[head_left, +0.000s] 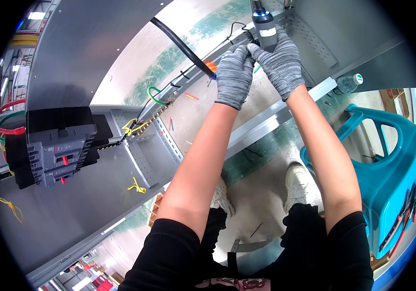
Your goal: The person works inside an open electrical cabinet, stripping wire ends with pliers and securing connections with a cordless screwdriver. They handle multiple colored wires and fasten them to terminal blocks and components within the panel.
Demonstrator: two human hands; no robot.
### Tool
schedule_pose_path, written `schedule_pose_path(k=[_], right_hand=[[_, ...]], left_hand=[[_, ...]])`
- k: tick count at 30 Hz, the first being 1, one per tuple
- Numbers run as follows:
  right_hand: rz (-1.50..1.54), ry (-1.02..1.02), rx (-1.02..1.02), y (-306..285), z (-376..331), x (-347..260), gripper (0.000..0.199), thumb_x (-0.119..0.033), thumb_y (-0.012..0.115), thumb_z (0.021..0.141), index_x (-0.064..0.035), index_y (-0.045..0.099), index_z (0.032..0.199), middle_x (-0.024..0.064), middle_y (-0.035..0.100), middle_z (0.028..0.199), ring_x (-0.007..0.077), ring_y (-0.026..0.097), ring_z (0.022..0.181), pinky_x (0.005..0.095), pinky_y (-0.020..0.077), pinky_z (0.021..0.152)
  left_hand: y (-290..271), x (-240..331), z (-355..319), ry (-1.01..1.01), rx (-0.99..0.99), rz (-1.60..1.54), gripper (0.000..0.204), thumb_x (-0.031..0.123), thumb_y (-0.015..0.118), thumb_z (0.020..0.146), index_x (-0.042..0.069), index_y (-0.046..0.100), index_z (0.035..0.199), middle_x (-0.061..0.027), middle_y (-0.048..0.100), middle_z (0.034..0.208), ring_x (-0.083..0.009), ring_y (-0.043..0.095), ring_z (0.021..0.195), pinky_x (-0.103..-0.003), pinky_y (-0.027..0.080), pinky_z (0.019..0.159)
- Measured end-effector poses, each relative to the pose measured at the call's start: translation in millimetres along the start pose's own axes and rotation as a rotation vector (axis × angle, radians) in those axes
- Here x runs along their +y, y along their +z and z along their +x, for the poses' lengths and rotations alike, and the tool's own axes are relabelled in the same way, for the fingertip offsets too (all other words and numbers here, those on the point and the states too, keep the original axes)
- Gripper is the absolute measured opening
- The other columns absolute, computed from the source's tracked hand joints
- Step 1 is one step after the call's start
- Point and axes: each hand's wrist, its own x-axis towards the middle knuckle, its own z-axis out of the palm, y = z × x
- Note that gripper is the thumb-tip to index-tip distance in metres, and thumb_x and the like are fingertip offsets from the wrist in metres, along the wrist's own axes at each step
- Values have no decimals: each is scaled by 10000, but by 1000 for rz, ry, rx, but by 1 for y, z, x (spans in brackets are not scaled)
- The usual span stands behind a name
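Observation:
Both my hands wear grey knitted gloves and reach forward into the metal frame at the top. My right hand [281,63] is closed around the lower end of a dark cylindrical power tool [267,35] with a blue-lit ring and a white label. Beside it, my left hand [234,75] has its fingers curled together, its fingertips meeting the right thumb; whatever they hold is hidden. A black coiled cord [250,37] hangs just left of the tool. Near my left hand ends a thick black cable [181,46] with a blue tip, close to an orange piece [211,66].
A grey circuit breaker [62,153] with red levers is mounted at the left on the cabinet panel [91,203]. Yellow ties [136,185] hang from the frame. On the right stand a teal stool [392,179] with pliers [404,213] on it and a plastic bottle [347,84].

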Motion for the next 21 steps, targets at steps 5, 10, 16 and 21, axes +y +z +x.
schedule_pose_path(k=[5, 10, 16, 21], right_hand=[[-28, -40, -53, 0, 20, -6, 495, -180, 757, 728, -15, 556, 1150, 128, 671, 909, 199, 642, 797, 316, 516, 751], [-18, -29, -303, -6, 38, -5, 479, -217, 780, 713, -34, 594, 1116, 120, 672, 936, 201, 636, 824, 332, 510, 769], [94, -5, -279, -11, 36, 4, 436, -185, 786, 707, -32, 611, 1076, 92, 674, 894, 170, 626, 791, 317, 510, 758], [39, -27, -316, -16, 39, 9, 489, -197, 802, 692, -20, 594, 1098, 98, 667, 906, 173, 621, 809, 315, 510, 767]], left_hand=[[8, 0, 0, -36, 107, 5, 140, 54, 624, 800, 1, 602, 928, -162, 610, 838, -318, 588, 775, -382, 477, 716], [13, -5, 5, 3, 157, -29, 153, 112, 627, 820, 1, 629, 925, -162, 624, 858, -303, 597, 832, -382, 482, 740], [13, -3, 4, -92, 125, -142, 163, 122, 694, 762, 33, 658, 894, -143, 622, 948, -274, 618, 846, -358, 496, 755], [15, -6, 6, -144, 79, -144, 186, 134, 721, 747, 31, 657, 889, -134, 621, 894, -247, 618, 781, -342, 501, 712]])
